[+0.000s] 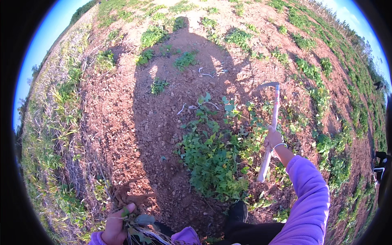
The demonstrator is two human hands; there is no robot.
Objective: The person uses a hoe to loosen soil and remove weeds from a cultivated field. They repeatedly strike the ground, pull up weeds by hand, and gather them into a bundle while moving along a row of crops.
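Observation:
At the right, my right hand is closed around the wooden handle of a sickle. The sickle's curved metal blade points left at the handle's far end, above the ground. Low at the left, my left hand grips a bunch of uprooted plants with soil-covered roots, leaves and pale stems; part of the bunch is cut off by the bottom edge. Between the hands grows a dense patch of leafy green vines, with more vines under the sickle.
My dark shoe stands beside the vine patch. Loose reddish soil with small stones lies ahead, under my shadow. Dry grass and weeds border the left. Rows of low plants run along the right, where a person in dark clothing is partly visible.

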